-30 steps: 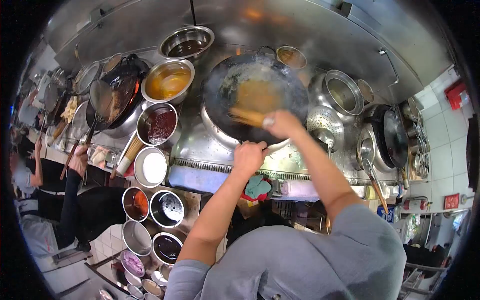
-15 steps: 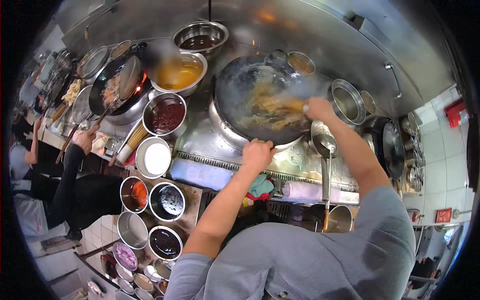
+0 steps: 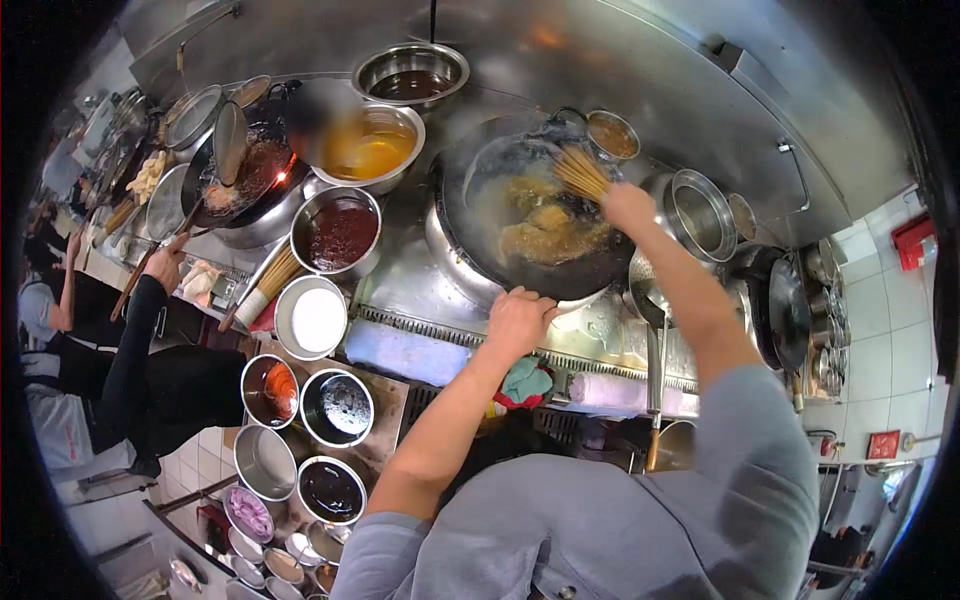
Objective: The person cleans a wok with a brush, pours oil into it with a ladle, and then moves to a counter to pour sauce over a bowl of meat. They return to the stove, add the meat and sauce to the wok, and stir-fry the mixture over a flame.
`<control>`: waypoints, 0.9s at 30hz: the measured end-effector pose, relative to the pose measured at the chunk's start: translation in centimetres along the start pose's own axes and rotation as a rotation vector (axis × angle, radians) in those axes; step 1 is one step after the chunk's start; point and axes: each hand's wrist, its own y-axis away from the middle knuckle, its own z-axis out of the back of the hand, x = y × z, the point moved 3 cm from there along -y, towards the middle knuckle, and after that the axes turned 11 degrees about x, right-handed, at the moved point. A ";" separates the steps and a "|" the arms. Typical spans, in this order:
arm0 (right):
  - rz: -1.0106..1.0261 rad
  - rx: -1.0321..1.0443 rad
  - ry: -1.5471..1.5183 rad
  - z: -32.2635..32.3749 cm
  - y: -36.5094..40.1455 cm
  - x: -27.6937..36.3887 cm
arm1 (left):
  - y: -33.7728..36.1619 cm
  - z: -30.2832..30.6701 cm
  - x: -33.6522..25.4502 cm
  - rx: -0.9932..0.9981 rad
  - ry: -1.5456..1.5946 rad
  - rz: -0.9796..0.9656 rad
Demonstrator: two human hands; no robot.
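A large dark wok (image 3: pixel 480 235) with murky brown liquid in it stands on the steel stove, steam over it. My left hand (image 3: pixel 520 322) is closed on the wok's near rim. In my right hand (image 3: pixel 630 210) is a bamboo brush (image 3: pixel 582 174), its bristles spread toward the wok's far right side, above the liquid. A ladle (image 3: pixel 655 375) with a wooden-ended handle rests just right of the wok, below my right forearm.
Left of the wok stand a bowl of yellow liquid (image 3: pixel 415 155), a pot of red sauce (image 3: pixel 373 225) and a pot of white contents (image 3: pixel 311 317). A co-worker's hand (image 3: pixel 165 264) is at another wok (image 3: pixel 200 170). Strainers (image 3: pixel 703 215) sit at right.
The brush has come up from the liquid toward the wok's far side, its bristles now pointing up and left. My left hand remains at the near rim, slightly shifted.
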 end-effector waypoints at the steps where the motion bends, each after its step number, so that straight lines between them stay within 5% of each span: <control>1: -0.007 -0.067 -0.139 -1.0 -1.5 1.9 | 0.1 0.1 -0.1 0.001 0.001 -0.007; 4: 0.032 -0.184 -0.458 -4.0 -0.7 6.7 | 0.7 0.3 -0.7 0.079 -0.004 -0.016; 8: 0.169 -0.051 -0.619 -5.3 7.0 10.3 | -0.4 0.7 -1.0 0.054 -0.064 -0.029; 10: 0.287 -0.074 -0.816 -4.9 4.1 10.5 | -0.5 0.1 -0.7 0.099 -0.088 0.016; 13: 0.084 0.074 -1.207 -2.8 -0.1 10.0 | -0.6 1.0 -1.7 0.125 -0.115 0.020; 15: -0.164 -0.245 -1.071 -2.7 -1.1 10.3 | -0.6 0.8 -0.8 0.130 -0.148 0.033; 16: -0.155 -0.211 -1.074 -3.4 0.3 10.9 | -0.9 0.5 0.1 0.148 -0.140 0.067; 18: 0.202 0.003 -0.991 -4.2 4.0 11.4 | -0.9 1.0 1.4 0.115 -0.173 0.052; 20: 0.480 -0.108 -0.687 -6.7 9.7 9.1 | -0.8 1.6 1.5 0.120 -0.174 0.029; 22: 0.333 0.162 -0.551 -4.5 15.1 4.6 | -0.6 1.4 1.6 0.114 -0.144 0.042; 25: 0.182 0.169 -0.195 -3.3 11.4 -3.2 | -0.5 0.7 2.2 0.082 -0.099 0.044; 27: 0.031 -0.037 -0.040 -3.0 4.4 -4.7 | -0.4 0.6 2.5 0.086 -0.076 0.057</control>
